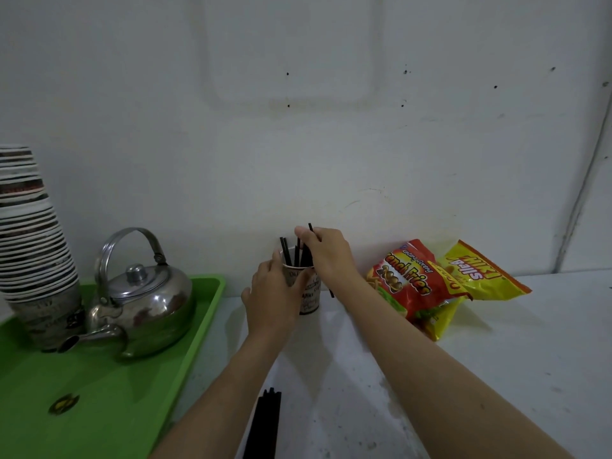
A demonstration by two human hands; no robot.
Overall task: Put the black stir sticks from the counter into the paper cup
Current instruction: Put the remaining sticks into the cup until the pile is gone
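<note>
Head view: the left hand (271, 289) grips the paper cup (309, 293) by the far wall, while the right hand (326, 256) pinches black stir sticks (298, 251) going in. Next, I think, it lets go and fetches the near bundle (265, 425) on the counter (463, 376).

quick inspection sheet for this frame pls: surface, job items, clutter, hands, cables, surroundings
Surface: white counter, scuffed.
Job's things: paper cup upright, several sticks standing in it; a bundle lies on the near counter.
Clutter: green tray with kettle and cup stack; two snack bags beside the cup.
Hands: left hand grips the cup; right hand pinches sticks at its mouth.
Cables: nothing seen.
Surroundings: white wall, marked.
</note>
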